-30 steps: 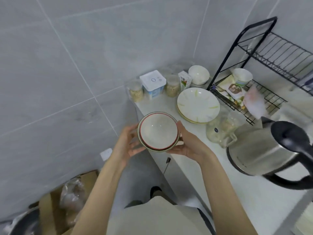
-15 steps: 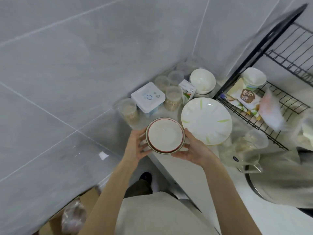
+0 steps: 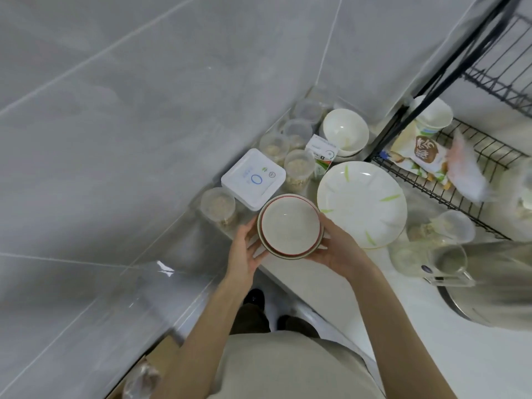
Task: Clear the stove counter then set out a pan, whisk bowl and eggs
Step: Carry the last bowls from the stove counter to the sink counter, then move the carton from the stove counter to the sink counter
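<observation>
Two-handed grip: left hand [image 3: 244, 253] and right hand [image 3: 338, 250] cup the bowls [image 3: 290, 223]; set them down level, clear of the plate [image 3: 362, 203].

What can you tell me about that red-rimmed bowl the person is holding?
The bowl is round, cream inside, glossy like ceramic, with a thin red rim line; a darker rim below suggests a second bowl nested under it. Upright and empty, it is gripped between the left hand and right hand at the counter corner, beside a white plate. Whether it rests on the counter is unclear.
</observation>
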`<action>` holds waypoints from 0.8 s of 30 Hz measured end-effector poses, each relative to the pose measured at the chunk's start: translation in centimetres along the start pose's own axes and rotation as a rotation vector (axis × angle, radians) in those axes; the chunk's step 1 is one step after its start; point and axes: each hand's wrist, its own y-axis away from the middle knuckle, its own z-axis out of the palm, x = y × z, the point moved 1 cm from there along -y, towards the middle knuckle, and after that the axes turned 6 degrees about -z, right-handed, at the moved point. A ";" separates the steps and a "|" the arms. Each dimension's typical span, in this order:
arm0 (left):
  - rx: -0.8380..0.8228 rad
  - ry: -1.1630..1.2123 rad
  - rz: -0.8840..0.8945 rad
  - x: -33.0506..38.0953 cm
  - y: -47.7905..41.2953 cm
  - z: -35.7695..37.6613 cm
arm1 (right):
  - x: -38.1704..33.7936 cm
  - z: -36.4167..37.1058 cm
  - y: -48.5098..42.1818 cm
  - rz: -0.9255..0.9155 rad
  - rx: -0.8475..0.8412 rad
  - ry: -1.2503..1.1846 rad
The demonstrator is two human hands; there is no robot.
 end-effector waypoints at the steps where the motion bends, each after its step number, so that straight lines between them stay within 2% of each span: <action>1: -0.011 0.012 0.006 0.1 -0.2 0.0 | 0.0 0.2 0.0 -0.011 0.024 -0.039; 6: 0.010 0.027 0.020 -0.4 -0.5 -0.3 | 0.5 -0.3 0.5 -0.053 0.105 -0.178; 12: 0.037 -0.112 -0.062 -2.3 0.2 -1.3 | 2.1 -2.3 2.8 -0.123 0.204 -0.259; 24: -0.155 -0.510 -0.189 -8.7 2.8 1.0 | 8.7 -9.5 10.8 -0.184 0.368 -0.460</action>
